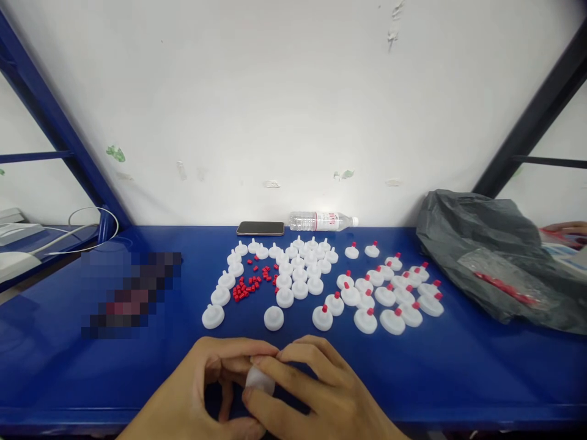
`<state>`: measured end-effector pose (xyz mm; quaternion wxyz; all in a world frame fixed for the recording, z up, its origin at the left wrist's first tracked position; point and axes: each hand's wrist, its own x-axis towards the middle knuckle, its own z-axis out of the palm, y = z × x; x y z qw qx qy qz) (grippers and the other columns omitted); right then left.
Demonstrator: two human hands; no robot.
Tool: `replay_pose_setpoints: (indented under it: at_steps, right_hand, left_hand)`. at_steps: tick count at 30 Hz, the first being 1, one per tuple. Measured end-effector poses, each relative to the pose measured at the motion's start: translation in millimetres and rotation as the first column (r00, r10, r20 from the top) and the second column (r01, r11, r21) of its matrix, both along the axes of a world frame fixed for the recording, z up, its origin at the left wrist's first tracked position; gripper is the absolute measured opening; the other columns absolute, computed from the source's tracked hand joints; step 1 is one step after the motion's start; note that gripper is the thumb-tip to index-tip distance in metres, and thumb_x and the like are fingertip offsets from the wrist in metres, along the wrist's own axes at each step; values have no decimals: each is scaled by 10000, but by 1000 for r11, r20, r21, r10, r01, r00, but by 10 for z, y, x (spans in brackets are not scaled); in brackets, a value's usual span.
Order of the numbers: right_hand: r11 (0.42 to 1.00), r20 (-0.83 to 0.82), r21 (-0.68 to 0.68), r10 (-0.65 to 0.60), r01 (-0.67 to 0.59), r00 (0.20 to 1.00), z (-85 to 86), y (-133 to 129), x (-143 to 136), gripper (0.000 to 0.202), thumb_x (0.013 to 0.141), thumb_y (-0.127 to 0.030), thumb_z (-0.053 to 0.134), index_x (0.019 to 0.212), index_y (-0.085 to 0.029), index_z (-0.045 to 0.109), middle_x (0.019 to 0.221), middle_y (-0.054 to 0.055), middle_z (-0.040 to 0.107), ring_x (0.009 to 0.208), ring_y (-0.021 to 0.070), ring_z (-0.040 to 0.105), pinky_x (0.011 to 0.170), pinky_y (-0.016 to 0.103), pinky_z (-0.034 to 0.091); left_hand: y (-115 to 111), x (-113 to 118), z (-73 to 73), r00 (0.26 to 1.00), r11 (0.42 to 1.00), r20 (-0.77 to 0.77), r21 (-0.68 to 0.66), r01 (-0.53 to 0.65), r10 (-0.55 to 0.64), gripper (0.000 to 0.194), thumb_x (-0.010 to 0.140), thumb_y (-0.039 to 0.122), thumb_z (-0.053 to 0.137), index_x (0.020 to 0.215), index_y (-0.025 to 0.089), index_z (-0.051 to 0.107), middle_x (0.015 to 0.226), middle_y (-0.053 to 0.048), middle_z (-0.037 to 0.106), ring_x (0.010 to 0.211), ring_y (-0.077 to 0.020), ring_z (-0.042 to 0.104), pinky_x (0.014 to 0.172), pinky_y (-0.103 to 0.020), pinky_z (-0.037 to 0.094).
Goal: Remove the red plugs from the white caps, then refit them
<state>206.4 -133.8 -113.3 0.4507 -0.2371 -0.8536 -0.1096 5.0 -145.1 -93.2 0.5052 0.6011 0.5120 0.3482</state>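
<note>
My left hand (211, 391) and my right hand (316, 391) meet at the front edge of the blue table, both closed around one white cap (260, 380). Fingers cover much of that cap, and its tip is hidden. Beyond my hands stand several white caps with bare nozzles (299, 289). Small red tips (243, 289) lie loose in a pile among them. Farther right, several white caps with red tips (365, 320) on their nozzles stand in a loose group.
A phone (260, 228) and a clear bottle (321, 220) lie by the wall. A grey plastic bag (486, 244) with a small clear bag (504, 284) of red pieces is at the right. A pixelated object (132, 296) lies left. Another person's hand (571, 228) shows far right.
</note>
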Motion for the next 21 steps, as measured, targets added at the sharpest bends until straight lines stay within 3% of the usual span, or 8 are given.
replay_pose_setpoints:
  at_steps: [7,13,21]
  right_hand:
    - [999,25,-40,7,-6,1000,-49,27,-9,158,1021,-165,568,987,-215,714,1029,-29,784,837,145,601,773,287,528]
    - [999,25,-39,16,-15,1000,-35,35,11,242,1043,-131,483,1009,-195,714,1025,-20,782,823,139,604,758,292,507]
    - [1000,25,9,3,-4,1000,-7,32,-24,265,1033,-102,451,943,-181,687,935,-6,770,785,130,598,752,285,488]
  left_hand:
    - [24,106,48,999,999,10,-39,-30,31,487,582,192,709,1069,198,725,921,-18,841,735,-197,748,555,-235,471]
    - [42,177,83,999,999,-29,-20,-26,25,397,590,215,704,984,195,753,798,-8,829,651,-184,730,527,-229,446]
    - [46,142,-63,996,994,-81,107,-14,23,448,606,154,674,1044,189,765,764,21,814,658,-167,715,579,-231,495]
